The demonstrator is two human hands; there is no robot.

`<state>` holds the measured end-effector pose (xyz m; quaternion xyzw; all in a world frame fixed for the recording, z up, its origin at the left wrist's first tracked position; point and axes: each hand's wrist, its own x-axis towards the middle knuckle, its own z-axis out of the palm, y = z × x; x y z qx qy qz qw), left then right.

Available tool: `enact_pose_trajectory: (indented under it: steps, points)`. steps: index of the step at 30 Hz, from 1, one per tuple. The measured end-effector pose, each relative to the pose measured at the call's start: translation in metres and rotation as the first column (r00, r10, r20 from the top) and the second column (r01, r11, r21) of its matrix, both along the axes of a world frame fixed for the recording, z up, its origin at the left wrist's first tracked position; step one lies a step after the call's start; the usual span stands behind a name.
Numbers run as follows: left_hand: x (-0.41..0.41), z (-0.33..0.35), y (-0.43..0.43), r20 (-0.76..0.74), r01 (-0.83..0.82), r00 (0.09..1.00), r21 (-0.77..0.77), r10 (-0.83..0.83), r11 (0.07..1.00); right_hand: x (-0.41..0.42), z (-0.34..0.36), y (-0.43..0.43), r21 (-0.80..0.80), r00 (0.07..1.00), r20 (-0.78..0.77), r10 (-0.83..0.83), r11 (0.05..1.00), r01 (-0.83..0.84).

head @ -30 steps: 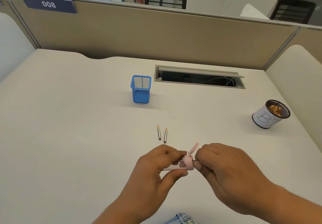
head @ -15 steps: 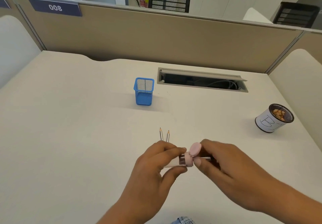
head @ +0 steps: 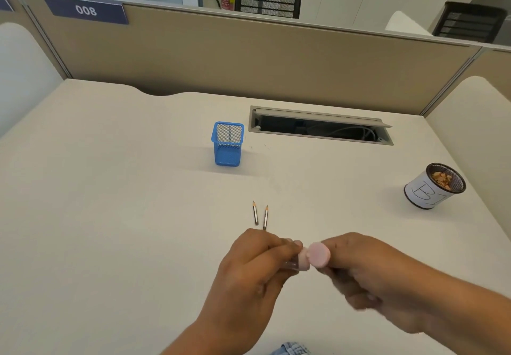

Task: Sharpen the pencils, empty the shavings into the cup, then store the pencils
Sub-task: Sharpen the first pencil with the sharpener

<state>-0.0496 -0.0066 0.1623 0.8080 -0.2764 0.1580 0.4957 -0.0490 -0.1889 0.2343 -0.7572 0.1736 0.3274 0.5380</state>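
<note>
My left hand (head: pixel 249 266) grips a small pink sharpener (head: pixel 302 259) with a clear shavings holder. Its round pink lid (head: pixel 319 253) stands flipped open, facing me. My right hand (head: pixel 367 274) is curled and blurred just right of the lid, fingertips against it. The short pencil it drew out is hidden inside its fingers. Two short sharpened pencils (head: pixel 260 215) lie side by side on the desk beyond my hands, tips pointing away. A blue mesh pencil holder (head: pixel 228 144) stands farther back. A white-labelled mesh cup (head: pixel 434 187) holding shavings sits at the right.
A cable slot (head: pixel 320 128) with its flap open is set into the white desk (head: pixel 110 188) behind the blue holder. Beige partitions (head: pixel 249 56) close off the back and sides. Blue fabric (head: pixel 290 349) shows at the bottom edge.
My right hand pulled the pencil out of the sharpener to the right. It now sits against the open lid, which has turned to face me. The view shifted slightly.
</note>
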Motion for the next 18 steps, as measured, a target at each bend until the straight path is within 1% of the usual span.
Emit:
enact_pose_trajectory:
  steps: [1,2,3,4,5,6,7,8,9,10,11,13,15,16,17,18]
  points:
    - [0.001,-0.001,0.001,0.008,0.017,1.0,0.02,-0.017,1.0,0.001,0.002,0.001,0.09,0.991,-0.123,-0.056,0.994,0.067]
    - [0.002,-0.001,0.002,-0.024,0.035,0.999,0.026,-0.034,0.999,0.0,0.002,0.0,0.122,0.986,-0.158,-0.054,0.99,0.074]
    - [0.004,0.0,0.004,-0.093,0.049,0.995,0.019,-0.047,0.999,0.0,0.001,0.0,0.115,0.992,-0.128,-0.019,0.993,0.034]
    - [0.005,0.002,0.006,-0.179,0.058,0.982,0.002,-0.056,0.998,0.0,0.0,0.0,0.064,0.998,-0.045,0.04,0.997,-0.037]
    - [0.006,0.005,0.007,-0.255,0.059,0.965,-0.016,-0.061,0.998,-0.001,-0.001,0.0,-0.037,0.99,0.079,0.12,0.992,-0.117]
    - [0.006,0.007,0.008,-0.305,0.05,0.951,-0.034,-0.058,0.998,-0.002,-0.002,-0.001,-0.189,0.948,0.222,0.228,0.964,-0.187]
    - [0.007,0.009,0.008,-0.331,0.032,0.943,-0.049,-0.046,0.998,-0.003,-0.005,-0.003,-0.375,0.855,0.354,0.379,0.895,-0.242]
    - [0.007,0.012,0.008,-0.345,0.015,0.938,-0.063,-0.035,0.998,-0.005,-0.007,-0.007,-0.55,0.723,0.43,0.541,0.792,-0.266]
    - [0.007,0.014,0.008,-0.354,0.005,0.935,-0.075,-0.031,0.997,-0.007,-0.007,-0.009,-0.693,0.587,0.445,0.677,0.675,-0.254]
    - [0.007,0.016,0.008,-0.36,0.003,0.932,-0.083,-0.033,0.997,-0.008,-0.006,-0.011,-0.786,0.47,0.442,0.764,0.582,-0.206]
    - [0.007,0.018,0.009,-0.364,0.008,0.931,-0.086,-0.039,0.996,-0.008,-0.006,-0.013,-0.834,0.38,0.446,0.81,0.53,-0.151]
    - [0.006,0.02,0.008,-0.37,0.024,0.928,-0.087,-0.054,0.996,-0.005,-0.008,-0.017,-0.877,0.261,0.444,0.857,0.475,-0.068]
    - [0.006,0.022,0.008,-0.366,0.033,0.928,-0.093,-0.065,0.995,-0.003,-0.01,-0.018,-0.891,0.21,0.437,0.874,0.453,-0.033]
    - [0.006,0.022,0.007,-0.354,0.036,0.933,-0.091,-0.066,0.995,-0.004,-0.008,-0.017,-0.881,0.216,0.449,0.867,0.469,-0.054]
    - [0.007,0.022,0.007,-0.334,0.037,0.94,-0.089,-0.065,0.995,-0.006,-0.007,-0.015,-0.854,0.248,0.477,0.843,0.511,-0.098]
    - [0.007,0.021,0.006,-0.309,0.038,0.949,-0.09,-0.064,0.995,-0.007,-0.006,-0.012,-0.801,0.325,0.514,0.794,0.58,-0.15]
